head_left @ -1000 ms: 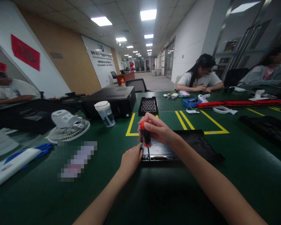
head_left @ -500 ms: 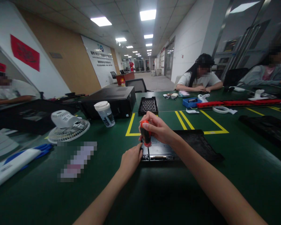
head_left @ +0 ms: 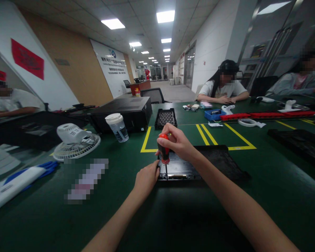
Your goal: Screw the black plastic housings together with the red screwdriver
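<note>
A red-and-black screwdriver (head_left: 163, 148) stands nearly upright, its handle in the closed fingers of my right hand (head_left: 177, 140). Its thin shaft reaches down to the near left corner of a black panel (head_left: 215, 161) that lies flat on the table. Whether the tip sits in a screw is too small to tell. My left hand (head_left: 146, 177) grips the panel's left edge, close to the shaft; its fingertips are partly hidden. A metallic strip (head_left: 177, 176) runs along the panel's near edge, right of the shaft.
Beyond the panel is a black tray of small parts (head_left: 166, 118). To the left stand a lidded plastic cup (head_left: 118, 127), a white fan (head_left: 76, 141) and a large black case (head_left: 123, 112). A blue box (head_left: 214, 114) lies back right, before a seated person (head_left: 223, 85).
My right hand has shifted its fingers slightly around the screwdriver handle, and more of the red top shows. The left hand and panel stay in place.
</note>
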A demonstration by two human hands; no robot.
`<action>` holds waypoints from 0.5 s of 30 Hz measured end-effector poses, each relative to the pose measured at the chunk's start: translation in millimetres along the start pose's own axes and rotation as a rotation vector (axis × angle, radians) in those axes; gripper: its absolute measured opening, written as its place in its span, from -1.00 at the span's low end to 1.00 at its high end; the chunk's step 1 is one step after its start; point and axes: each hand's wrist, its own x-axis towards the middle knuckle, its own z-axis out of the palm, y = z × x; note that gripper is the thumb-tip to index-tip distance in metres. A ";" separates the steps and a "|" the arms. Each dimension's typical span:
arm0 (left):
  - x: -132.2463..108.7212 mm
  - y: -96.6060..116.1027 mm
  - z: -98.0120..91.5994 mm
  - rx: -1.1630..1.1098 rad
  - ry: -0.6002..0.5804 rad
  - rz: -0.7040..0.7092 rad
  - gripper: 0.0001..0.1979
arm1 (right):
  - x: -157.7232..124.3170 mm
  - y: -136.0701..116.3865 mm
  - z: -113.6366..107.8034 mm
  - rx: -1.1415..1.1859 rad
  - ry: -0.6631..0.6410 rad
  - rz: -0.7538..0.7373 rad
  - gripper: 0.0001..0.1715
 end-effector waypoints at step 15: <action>-1.3 2.3 -2.8 0.010 -0.021 -0.014 -0.66 | -1.2 -2.0 3.5 -0.498 0.227 -0.144 -0.71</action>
